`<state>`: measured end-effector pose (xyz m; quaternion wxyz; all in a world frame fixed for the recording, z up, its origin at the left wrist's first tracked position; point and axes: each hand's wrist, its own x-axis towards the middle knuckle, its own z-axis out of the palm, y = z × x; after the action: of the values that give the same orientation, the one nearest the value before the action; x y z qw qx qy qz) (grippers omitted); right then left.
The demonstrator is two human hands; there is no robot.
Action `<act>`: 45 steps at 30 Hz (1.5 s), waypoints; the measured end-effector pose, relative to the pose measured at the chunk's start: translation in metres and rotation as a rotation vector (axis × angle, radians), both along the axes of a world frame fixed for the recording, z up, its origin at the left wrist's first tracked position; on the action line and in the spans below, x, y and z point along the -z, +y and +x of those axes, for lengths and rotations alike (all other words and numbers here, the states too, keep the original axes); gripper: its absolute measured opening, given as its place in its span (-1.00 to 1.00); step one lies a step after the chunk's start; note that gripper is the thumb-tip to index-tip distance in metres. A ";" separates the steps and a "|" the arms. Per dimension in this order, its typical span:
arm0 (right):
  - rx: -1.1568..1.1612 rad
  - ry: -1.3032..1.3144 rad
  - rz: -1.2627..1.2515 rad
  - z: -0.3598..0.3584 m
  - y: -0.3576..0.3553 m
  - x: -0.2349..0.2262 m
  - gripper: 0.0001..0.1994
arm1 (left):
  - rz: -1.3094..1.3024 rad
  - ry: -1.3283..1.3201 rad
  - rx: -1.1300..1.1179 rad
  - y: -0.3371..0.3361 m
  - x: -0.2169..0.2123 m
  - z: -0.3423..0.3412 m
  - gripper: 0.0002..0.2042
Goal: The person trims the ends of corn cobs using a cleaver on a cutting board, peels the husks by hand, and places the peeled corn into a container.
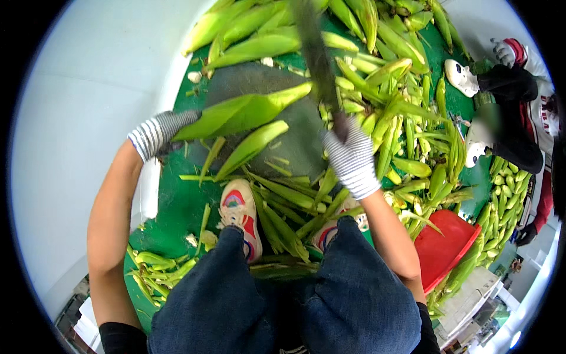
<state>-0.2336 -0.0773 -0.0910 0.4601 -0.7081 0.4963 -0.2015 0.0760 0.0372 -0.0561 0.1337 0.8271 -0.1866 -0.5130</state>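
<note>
My left hand, in a grey-and-white striped glove, is closed round one end of an ear of corn in its green husk. The ear lies over a dark grey slab, its pointed tip toward the right. In a matching glove, my right hand grips the handle end of a long dark knife, raised with its blurred blade pointing away from me. Just nearer than the held ear lies a loose green husk piece.
Husked corn is piled at the far side, with stalks and husk scraps at right. Cut leaves lie around my shoes. A red plastic scoop or seat stands at right. Another person sits farther right. A white wall borders the left.
</note>
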 end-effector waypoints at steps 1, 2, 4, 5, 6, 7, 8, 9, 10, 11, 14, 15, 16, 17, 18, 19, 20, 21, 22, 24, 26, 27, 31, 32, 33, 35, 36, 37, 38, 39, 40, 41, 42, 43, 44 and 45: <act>0.046 -0.158 -0.035 0.006 -0.003 -0.025 -0.78 | 0.095 -0.009 0.026 -0.003 -0.008 0.001 -0.47; 0.122 -0.235 -0.038 0.013 -0.007 -0.058 -0.80 | 0.051 0.030 0.003 0.001 0.000 0.002 -0.48; 0.201 -0.470 -0.274 0.025 -0.017 -0.075 -0.83 | 0.018 0.076 -0.025 0.001 0.011 0.012 -0.50; 0.260 -0.445 -0.379 0.030 -0.020 -0.072 -0.83 | 0.110 0.020 -0.010 0.001 0.006 0.018 -0.51; 0.190 -0.408 -0.269 0.023 -0.015 -0.049 -0.89 | 0.059 0.065 0.015 -0.001 0.012 0.017 -0.50; 0.124 -0.368 -0.142 0.017 -0.010 -0.018 -0.93 | 0.011 0.098 0.029 -0.001 0.022 0.020 -0.50; 0.027 -0.141 -0.041 0.010 -0.008 0.027 -0.85 | 0.002 0.098 0.033 -0.001 0.029 0.018 -0.50; -0.103 0.310 0.042 -0.011 -0.006 0.072 -0.77 | 0.011 0.089 0.055 -0.011 0.036 0.010 -0.50; -0.160 0.483 0.050 -0.022 0.003 0.108 -0.69 | 0.043 0.047 0.063 -0.012 0.033 0.011 -0.50; -0.154 0.502 0.030 -0.028 0.009 0.118 -0.61 | 0.015 0.008 0.032 -0.011 0.028 -0.001 -0.49; -0.031 0.322 0.445 -0.023 0.007 0.053 -0.58 | 0.078 0.058 0.002 0.030 0.044 0.012 -0.46; -0.043 0.317 0.243 -0.041 0.006 0.087 -0.60 | -0.080 0.120 -0.018 0.041 0.042 0.005 -0.45; 0.010 0.302 0.227 -0.047 0.010 0.094 -0.62 | -0.257 0.166 -0.050 0.046 0.047 0.009 -0.45; 0.056 0.282 0.224 -0.055 0.021 0.093 -0.64 | -0.141 0.136 0.000 0.061 0.048 0.019 -0.45; 0.085 0.388 0.320 -0.061 0.020 0.086 -0.64 | -0.151 0.203 -0.071 0.074 0.047 0.026 -0.48; 0.167 0.229 0.251 -0.070 0.025 0.090 -0.61 | -0.159 0.283 -0.135 0.078 0.047 0.026 -0.50; 0.158 0.257 0.233 -0.080 0.029 0.091 -0.60 | -0.150 0.287 -0.127 0.079 0.046 0.023 -0.50; 0.142 0.278 0.220 -0.076 0.031 0.074 -0.58 | -0.144 0.218 -0.086 0.080 0.036 0.022 -0.53; 0.087 0.268 0.163 -0.067 0.032 0.056 -0.58 | -0.131 0.151 -0.049 0.083 0.025 0.017 -0.57; -0.031 0.276 0.030 -0.044 0.025 0.026 -0.53 | -0.090 0.118 0.062 0.074 0.006 0.004 -0.58; -0.190 0.017 -0.128 -0.032 0.012 0.035 -0.50 | -0.024 0.143 0.233 0.054 -0.021 -0.010 -0.63; -0.213 -0.119 -0.156 -0.029 0.009 0.036 -0.50 | -0.013 0.139 0.240 0.052 -0.031 -0.010 -0.63; -0.494 0.240 0.141 -0.030 -0.004 0.012 -0.57 | -0.059 0.161 0.466 0.051 -0.063 -0.010 -0.76; -0.498 0.239 0.156 -0.040 0.002 0.021 -0.62 | -0.116 0.107 0.498 0.055 -0.068 -0.009 -0.77; -0.500 0.238 0.168 -0.047 0.009 0.023 -0.67 | -0.176 0.051 0.533 0.062 -0.073 -0.005 -0.79; -0.405 0.291 0.220 -0.067 0.024 0.025 -0.74 | -0.180 0.015 0.543 0.077 -0.077 0.010 -0.79; -0.371 0.350 0.212 -0.076 0.030 0.020 -0.73 | -0.132 -0.003 0.448 0.082 -0.083 0.013 -0.79; -0.339 0.409 0.205 -0.085 0.036 0.019 -0.72 | -0.085 -0.021 0.351 0.084 -0.084 0.016 -0.79; -0.317 0.401 0.126 -0.096 0.043 0.024 -0.71 | -0.136 -0.016 0.365 0.083 -0.078 0.017 -0.74; -0.291 0.397 0.046 -0.104 0.050 0.026 -0.70 | -0.145 -0.019 0.364 0.075 -0.073 0.014 -0.74; -0.255 0.411 0.105 -0.104 0.052 0.020 -0.67 | -0.105 -0.044 0.330 0.062 -0.066 0.005 -0.70; -0.254 0.414 0.095 -0.100 0.051 0.020 -0.67 | -0.066 -0.068 0.295 0.048 -0.058 -0.002 -0.66; -0.191 0.302 0.058 -0.095 0.051 0.020 -0.67 | -0.063 -0.084 0.278 0.033 -0.045 -0.013 -0.62; -0.132 0.190 0.022 -0.090 0.051 0.019 -0.66 | -0.060 -0.098 0.260 0.023 -0.031 -0.020 -0.58; -0.126 0.220 0.060 -0.077 0.049 0.019 -0.65 | -0.098 -0.170 0.307 0.020 -0.016 -0.020 -0.55; -0.113 0.261 0.096 -0.065 0.045 0.020 -0.65 | -0.143 -0.232 0.358 0.019 0.004 -0.022 -0.53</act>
<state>-0.2988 -0.0322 -0.1107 0.4354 -0.7325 0.5202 -0.0574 0.0543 0.0566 -0.0597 0.0762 0.8228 -0.3804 -0.4154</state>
